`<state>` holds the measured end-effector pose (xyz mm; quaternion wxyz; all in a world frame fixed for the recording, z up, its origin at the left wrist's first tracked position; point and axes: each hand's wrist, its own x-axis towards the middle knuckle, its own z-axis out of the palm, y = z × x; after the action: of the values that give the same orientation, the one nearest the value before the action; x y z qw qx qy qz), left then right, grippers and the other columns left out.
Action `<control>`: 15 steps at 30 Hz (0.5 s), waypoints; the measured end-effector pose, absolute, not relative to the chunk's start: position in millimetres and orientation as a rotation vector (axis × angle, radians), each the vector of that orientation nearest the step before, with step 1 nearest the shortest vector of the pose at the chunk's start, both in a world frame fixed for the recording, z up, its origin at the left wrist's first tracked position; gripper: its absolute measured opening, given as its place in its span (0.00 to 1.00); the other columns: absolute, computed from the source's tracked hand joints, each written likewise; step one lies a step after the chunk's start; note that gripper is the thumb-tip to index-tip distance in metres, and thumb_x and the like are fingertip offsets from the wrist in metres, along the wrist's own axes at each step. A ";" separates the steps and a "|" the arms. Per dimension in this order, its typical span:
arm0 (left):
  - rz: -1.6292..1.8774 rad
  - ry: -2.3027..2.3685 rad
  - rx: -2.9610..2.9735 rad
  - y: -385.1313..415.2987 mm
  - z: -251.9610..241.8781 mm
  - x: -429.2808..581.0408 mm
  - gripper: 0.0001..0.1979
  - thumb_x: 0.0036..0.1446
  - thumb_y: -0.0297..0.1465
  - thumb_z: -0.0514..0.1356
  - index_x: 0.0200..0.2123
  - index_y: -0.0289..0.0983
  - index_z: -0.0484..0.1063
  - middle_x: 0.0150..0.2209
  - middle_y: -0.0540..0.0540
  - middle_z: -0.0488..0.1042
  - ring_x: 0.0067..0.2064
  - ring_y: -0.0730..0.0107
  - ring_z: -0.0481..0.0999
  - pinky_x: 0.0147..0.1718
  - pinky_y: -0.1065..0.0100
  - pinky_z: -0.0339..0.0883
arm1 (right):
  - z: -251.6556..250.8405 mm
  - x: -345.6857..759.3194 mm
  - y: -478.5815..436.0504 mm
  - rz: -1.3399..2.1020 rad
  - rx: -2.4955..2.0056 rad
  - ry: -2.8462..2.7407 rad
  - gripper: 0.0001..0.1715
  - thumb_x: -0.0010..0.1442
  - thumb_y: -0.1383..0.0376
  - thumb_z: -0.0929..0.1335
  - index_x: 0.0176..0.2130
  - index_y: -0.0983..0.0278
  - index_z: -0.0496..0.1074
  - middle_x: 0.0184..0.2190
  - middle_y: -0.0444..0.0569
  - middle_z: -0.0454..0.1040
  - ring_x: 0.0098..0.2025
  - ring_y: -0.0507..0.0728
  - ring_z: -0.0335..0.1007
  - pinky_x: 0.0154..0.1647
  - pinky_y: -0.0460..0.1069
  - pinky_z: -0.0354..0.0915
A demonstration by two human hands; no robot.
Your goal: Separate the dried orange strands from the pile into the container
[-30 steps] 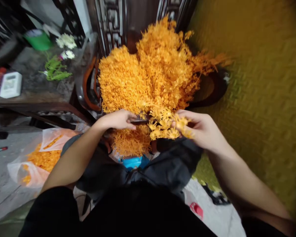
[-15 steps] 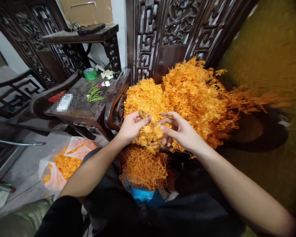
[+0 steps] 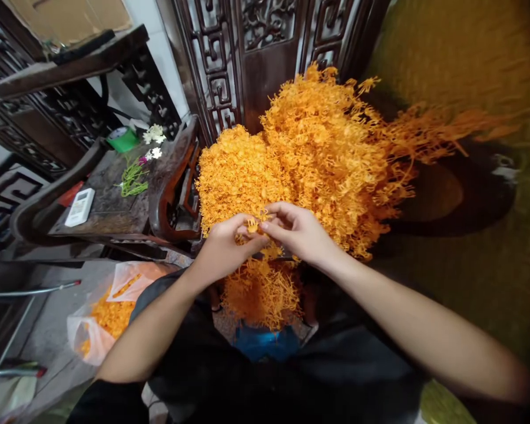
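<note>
My left hand (image 3: 225, 247) pinches a small orange flower piece (image 3: 252, 225) between thumb and fingers. Close beside it, the fingers of my right hand (image 3: 294, 229) are pressed together on the same orange bits, near the left fingertips. Behind both hands rises a large heap of orange flowers (image 3: 327, 153), with a denser mound (image 3: 238, 176) at its left. Below the hands, a pile of thin orange stems (image 3: 269, 294) sits over a blue container (image 3: 265, 343) between the legs.
A dark wooden chair seat (image 3: 110, 218) at left bears green tape (image 3: 122, 139), a white remote (image 3: 80, 207), green stems (image 3: 133, 179) and white flowers (image 3: 153, 134). A plastic bag (image 3: 135, 277) of orange petals lies on the floor. Carved wood panels (image 3: 269, 70) stand behind.
The view has shifted, so the chair appears farther left. My hands have come closer together, and the right fingers, spread before, are now closed. The larger orange cluster between the hands looks smaller now.
</note>
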<state>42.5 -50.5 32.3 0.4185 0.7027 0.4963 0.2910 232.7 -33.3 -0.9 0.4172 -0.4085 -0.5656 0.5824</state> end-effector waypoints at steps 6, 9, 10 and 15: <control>0.651 1.288 1.756 -46.8 29.6 43.2 0.14 0.56 0.41 0.71 0.35 0.37 0.75 0.32 0.49 0.80 0.34 0.69 0.74 0.35 0.67 0.66 | -0.2 240.6 -31.1 1.407 -0.975 -1.346 0.36 0.57 0.54 0.76 0.57 0.61 0.63 0.37 0.45 0.71 0.31 0.51 0.66 0.32 0.49 0.65; 0.632 1.325 1.915 -51.0 29.7 46.4 0.13 0.60 0.41 0.67 0.30 0.37 0.76 0.28 0.51 0.76 0.31 0.71 0.71 0.34 0.67 0.64 | 5.1 248.1 -25.6 1.180 -1.016 -1.450 0.40 0.60 0.51 0.75 0.64 0.61 0.62 0.41 0.49 0.74 0.36 0.54 0.69 0.37 0.51 0.68; 0.613 1.325 1.958 -53.0 29.1 48.2 0.14 0.61 0.40 0.66 0.28 0.37 0.76 0.27 0.52 0.75 0.30 0.71 0.70 0.34 0.67 0.63 | 7.0 250.4 -23.5 1.094 -1.041 -1.477 0.39 0.61 0.50 0.74 0.64 0.61 0.64 0.41 0.50 0.74 0.37 0.55 0.69 0.38 0.52 0.68; 0.600 1.282 2.073 -57.4 28.7 53.8 0.12 0.65 0.37 0.63 0.31 0.39 0.79 0.31 0.49 0.79 0.34 0.69 0.74 0.37 0.66 0.65 | 14.0 254.5 -14.8 0.769 -1.096 -1.659 0.16 0.64 0.53 0.72 0.43 0.62 0.81 0.35 0.48 0.78 0.36 0.56 0.72 0.41 0.53 0.68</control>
<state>53.8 -57.4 28.7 0.3105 0.7849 0.4856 0.2273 254.5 -14.8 14.0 0.4835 -0.4499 -0.6812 0.3159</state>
